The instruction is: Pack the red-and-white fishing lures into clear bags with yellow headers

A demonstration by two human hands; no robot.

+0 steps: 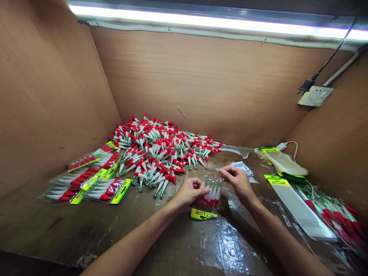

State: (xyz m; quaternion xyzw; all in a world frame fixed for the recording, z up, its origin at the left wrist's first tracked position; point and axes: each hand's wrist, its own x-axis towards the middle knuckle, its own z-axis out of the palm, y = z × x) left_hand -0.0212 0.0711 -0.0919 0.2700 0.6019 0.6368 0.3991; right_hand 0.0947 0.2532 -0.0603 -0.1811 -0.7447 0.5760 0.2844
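Low over the bench, my left hand [192, 193] pinches the left side of a clear plastic packet [212, 196]. Several red-and-white fishing lures with green hooked ends lie side by side inside it, hooks pointing away from me. The packet's yellow "BCT LURE" header [203, 214] hangs nearest me, upside down. At the far right corner of the packet, my right hand [236, 179] has thumb and forefinger pressed together. A thin pale bit shows at those fingertips, too small to name. A big heap of loose lures [161, 147] lies just beyond my hands.
Filled lure packets [86, 180] overlap at the left. On the right lie stacks of clear bags [301, 207] with yellow headers and more lures [342, 218]. A handwritten label [242, 167] sits behind my right hand. Wooden walls enclose the bench; a socket [316, 96] and hanging plug [307, 84] are upper right.
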